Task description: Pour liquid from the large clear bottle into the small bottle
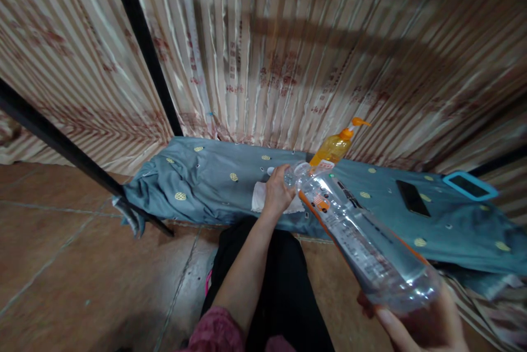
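A large clear plastic bottle [370, 242] with an orange-edged label lies slanted across the view, its neck toward the upper left. My right hand [428, 322] is closed around its broad base, close to the camera. At the other end, my left hand [279, 191] has its fingers wrapped at the bottle's neck; whether a cap is there is hidden. White folded cloth or tissue [258, 197] lies under and beside my left hand. Behind the bottle's neck is a pump bottle [332, 146] of orange-yellow liquid with an orange pump head, partly covered by the clear bottle.
A low surface covered with a grey-green patterned cloth [209, 176] runs across in front of me. To the right lie a dark phone [413, 198] and a blue-framed flat object [470, 185]. Black poles [142, 39] stand at left before a striped curtain [272, 22]. The floor [53, 253] is brown tile.
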Demonstrator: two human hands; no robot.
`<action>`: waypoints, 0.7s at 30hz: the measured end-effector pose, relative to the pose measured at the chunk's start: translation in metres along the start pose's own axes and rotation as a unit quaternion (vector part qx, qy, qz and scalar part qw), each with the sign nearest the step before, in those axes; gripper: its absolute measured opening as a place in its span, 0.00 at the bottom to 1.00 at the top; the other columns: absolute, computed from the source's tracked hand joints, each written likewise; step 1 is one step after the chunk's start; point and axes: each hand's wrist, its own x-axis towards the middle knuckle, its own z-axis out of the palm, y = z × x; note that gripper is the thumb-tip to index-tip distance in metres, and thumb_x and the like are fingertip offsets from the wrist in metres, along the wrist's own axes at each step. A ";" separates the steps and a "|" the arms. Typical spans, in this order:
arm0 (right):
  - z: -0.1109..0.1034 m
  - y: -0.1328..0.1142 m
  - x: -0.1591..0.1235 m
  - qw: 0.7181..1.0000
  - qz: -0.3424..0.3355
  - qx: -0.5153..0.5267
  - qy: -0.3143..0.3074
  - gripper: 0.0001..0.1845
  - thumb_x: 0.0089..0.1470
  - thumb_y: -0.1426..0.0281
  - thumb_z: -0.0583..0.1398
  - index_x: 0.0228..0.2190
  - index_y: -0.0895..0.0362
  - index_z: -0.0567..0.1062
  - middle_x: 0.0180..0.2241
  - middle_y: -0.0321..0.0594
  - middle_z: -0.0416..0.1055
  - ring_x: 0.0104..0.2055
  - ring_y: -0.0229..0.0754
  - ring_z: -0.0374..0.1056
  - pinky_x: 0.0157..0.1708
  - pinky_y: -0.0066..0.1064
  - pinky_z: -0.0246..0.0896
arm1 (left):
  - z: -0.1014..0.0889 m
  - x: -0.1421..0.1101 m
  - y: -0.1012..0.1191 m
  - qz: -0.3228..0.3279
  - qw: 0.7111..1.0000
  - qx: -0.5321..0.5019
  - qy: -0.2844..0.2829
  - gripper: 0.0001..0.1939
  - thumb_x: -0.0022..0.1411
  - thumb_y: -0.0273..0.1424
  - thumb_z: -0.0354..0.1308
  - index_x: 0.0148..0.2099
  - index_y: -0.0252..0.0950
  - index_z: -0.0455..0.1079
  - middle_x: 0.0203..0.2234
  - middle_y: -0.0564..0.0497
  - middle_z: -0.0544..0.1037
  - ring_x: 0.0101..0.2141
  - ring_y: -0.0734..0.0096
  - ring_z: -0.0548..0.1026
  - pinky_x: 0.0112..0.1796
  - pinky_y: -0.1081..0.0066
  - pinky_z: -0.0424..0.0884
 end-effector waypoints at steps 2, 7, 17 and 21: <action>0.007 -0.006 -0.003 1.000 0.001 -0.017 0.011 0.58 0.35 0.65 0.79 0.66 0.49 0.65 0.47 0.47 0.77 0.29 0.50 0.77 0.32 0.43 0.78 | 0.000 0.000 -0.001 0.000 1.000 -0.003 0.003 0.25 0.53 0.24 0.68 0.54 0.34 0.71 0.49 0.40 0.79 0.51 0.53 0.78 0.55 0.55 0.75; 0.031 -0.025 -0.015 0.999 -0.008 -0.030 0.044 0.56 0.39 0.58 0.78 0.67 0.48 0.65 0.52 0.48 0.74 0.29 0.44 0.75 0.34 0.42 0.77 | 0.002 0.001 -0.002 0.004 1.000 0.001 0.008 0.27 0.51 0.23 0.68 0.54 0.37 0.70 0.49 0.42 0.79 0.51 0.54 0.78 0.55 0.55 0.75; 0.034 -0.032 -0.017 0.999 0.016 0.007 0.031 0.57 0.39 0.59 0.78 0.67 0.49 0.64 0.44 0.43 0.78 0.28 0.43 0.75 0.32 0.35 0.75 | 0.001 0.003 -0.001 0.009 1.000 0.007 0.004 0.26 0.52 0.25 0.69 0.54 0.35 0.71 0.49 0.41 0.79 0.51 0.52 0.78 0.55 0.54 0.75; 0.036 -0.035 -0.017 0.999 0.014 0.014 0.036 0.58 0.38 0.60 0.78 0.67 0.50 0.64 0.38 0.40 0.79 0.27 0.42 0.75 0.30 0.31 0.73 | 0.001 0.002 0.000 0.005 1.000 0.010 0.006 0.26 0.52 0.26 0.68 0.54 0.36 0.71 0.49 0.42 0.79 0.51 0.53 0.78 0.54 0.55 0.75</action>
